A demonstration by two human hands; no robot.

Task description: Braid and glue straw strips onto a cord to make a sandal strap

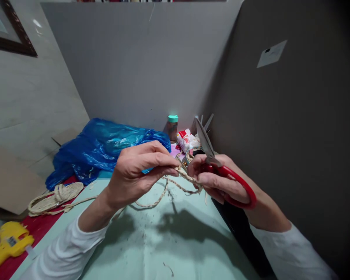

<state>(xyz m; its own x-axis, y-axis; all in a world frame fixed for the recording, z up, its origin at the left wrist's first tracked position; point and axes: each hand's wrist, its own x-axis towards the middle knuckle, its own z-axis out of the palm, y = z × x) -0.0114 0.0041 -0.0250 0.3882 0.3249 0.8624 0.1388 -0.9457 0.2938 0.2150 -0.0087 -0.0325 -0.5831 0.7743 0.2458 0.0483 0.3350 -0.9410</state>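
Note:
Between my two hands runs a pale braided straw cord, held above the table. My left hand pinches it between thumb and fingertips. Red-handled scissors are in my right hand, their blades pointing up and away from the cord. The right thumb and fingers also close on the cord near its loop. A slack length of the same cord hangs in a curve beneath the hands and trails left behind my left wrist.
A straw sandal-shaped piece lies at left, near a yellow glue gun on red cloth. Behind are a blue plastic bag, a jar with a teal lid and a tissue pack. Grey panels stand at back and right.

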